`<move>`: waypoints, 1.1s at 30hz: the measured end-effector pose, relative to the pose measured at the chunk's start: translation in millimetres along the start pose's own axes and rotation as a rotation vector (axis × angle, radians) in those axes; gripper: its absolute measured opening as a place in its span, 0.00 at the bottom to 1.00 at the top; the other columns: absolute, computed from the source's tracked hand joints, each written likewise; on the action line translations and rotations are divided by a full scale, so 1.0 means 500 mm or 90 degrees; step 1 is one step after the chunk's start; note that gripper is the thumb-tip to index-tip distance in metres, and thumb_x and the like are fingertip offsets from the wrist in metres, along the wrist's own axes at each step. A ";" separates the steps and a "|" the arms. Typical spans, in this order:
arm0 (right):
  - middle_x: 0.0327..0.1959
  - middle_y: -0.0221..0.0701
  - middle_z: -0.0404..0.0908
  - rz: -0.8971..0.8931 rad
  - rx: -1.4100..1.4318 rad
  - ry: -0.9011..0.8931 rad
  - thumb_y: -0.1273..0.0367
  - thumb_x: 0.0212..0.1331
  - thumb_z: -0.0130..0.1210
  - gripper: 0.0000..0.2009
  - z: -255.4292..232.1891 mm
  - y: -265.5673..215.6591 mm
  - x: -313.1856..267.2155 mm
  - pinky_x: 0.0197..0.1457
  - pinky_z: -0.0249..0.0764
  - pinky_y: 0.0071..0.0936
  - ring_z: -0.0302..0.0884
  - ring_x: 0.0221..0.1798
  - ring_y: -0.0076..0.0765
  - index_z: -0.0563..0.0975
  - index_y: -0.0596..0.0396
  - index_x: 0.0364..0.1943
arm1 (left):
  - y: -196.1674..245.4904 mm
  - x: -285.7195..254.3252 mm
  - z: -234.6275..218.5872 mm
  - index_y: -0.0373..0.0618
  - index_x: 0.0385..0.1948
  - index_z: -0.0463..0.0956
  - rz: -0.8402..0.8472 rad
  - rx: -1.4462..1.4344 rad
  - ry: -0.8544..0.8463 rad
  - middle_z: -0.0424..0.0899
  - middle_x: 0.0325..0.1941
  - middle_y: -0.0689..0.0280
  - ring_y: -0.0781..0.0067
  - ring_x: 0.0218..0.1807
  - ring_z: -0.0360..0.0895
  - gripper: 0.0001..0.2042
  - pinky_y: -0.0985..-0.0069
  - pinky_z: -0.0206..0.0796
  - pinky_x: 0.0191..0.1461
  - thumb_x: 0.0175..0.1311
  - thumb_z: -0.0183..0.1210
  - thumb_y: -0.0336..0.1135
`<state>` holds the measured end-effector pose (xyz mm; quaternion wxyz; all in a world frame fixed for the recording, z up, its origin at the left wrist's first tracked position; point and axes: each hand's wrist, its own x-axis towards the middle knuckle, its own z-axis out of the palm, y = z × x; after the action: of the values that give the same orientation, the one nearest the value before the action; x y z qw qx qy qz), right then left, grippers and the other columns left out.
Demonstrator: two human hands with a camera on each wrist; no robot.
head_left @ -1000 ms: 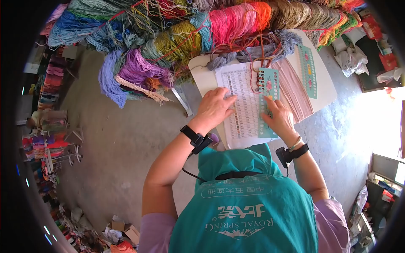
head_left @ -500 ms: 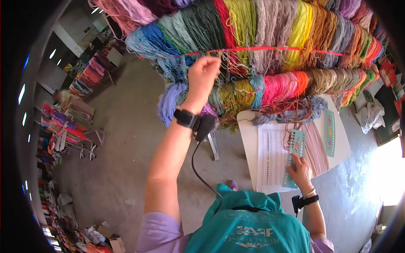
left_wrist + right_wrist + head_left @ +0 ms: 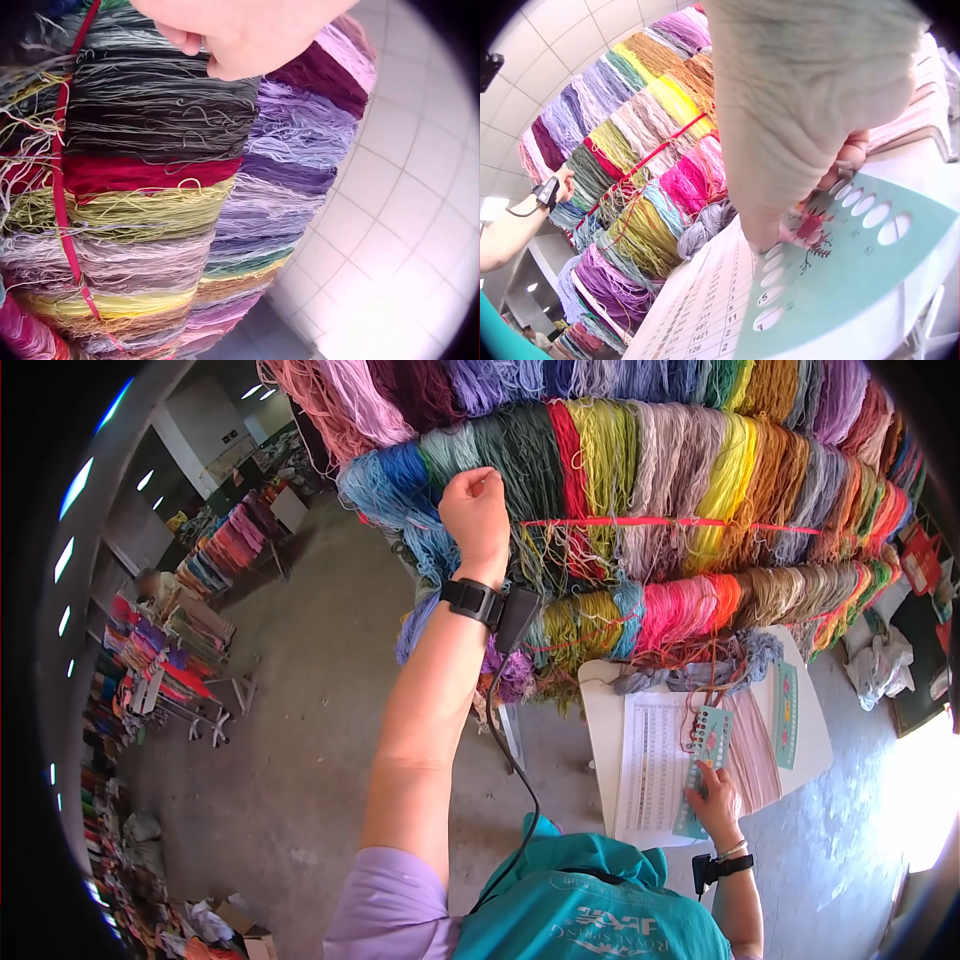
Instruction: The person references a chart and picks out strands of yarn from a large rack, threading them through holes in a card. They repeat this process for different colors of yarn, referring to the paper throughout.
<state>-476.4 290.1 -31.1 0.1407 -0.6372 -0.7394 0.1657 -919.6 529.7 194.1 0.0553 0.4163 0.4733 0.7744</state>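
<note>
My left hand is raised to the hanging dark green yarn, fingers curled, pinching its threads, which run downward. My right hand is far below, pressing flat the teal card on the table.

Bright daylight glares from the right (floor washed out); fisheye edges vignette black, wrist views soft.

Teal printed vest over lilac sleeves; black wrist straps, trailing cable.

Thread card on chart, apparently behind skeins
</note>
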 end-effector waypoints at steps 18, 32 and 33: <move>0.38 0.37 0.77 0.004 0.012 0.005 0.64 0.45 0.68 0.29 0.007 -0.005 0.003 0.41 0.75 0.41 0.79 0.40 0.47 0.76 0.46 0.57 | -0.035 -0.010 -0.001 0.41 0.31 0.83 0.054 0.105 0.050 0.78 0.28 0.66 0.72 0.29 0.75 0.06 0.71 0.68 0.36 0.55 0.65 0.33; 0.40 0.38 0.78 0.003 0.015 0.004 0.64 0.45 0.68 0.29 0.003 -0.006 0.000 0.44 0.76 0.41 0.79 0.42 0.47 0.77 0.49 0.57 | -0.047 -0.001 0.014 0.34 0.37 0.82 -0.003 0.060 0.051 0.80 0.28 0.72 0.85 0.29 0.71 0.09 0.82 0.65 0.33 0.60 0.66 0.30; 0.40 0.38 0.78 0.001 0.015 0.006 0.65 0.45 0.68 0.29 0.003 -0.005 0.000 0.44 0.76 0.41 0.79 0.42 0.47 0.77 0.49 0.57 | -0.044 -0.002 0.017 0.34 0.37 0.82 -0.002 0.055 0.055 0.80 0.28 0.71 0.85 0.29 0.72 0.09 0.82 0.65 0.33 0.60 0.66 0.30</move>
<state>-479.4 289.5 -31.1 0.1515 -0.6369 -0.7362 0.1717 -919.8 547.1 178.2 0.0182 0.3835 0.5089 0.7704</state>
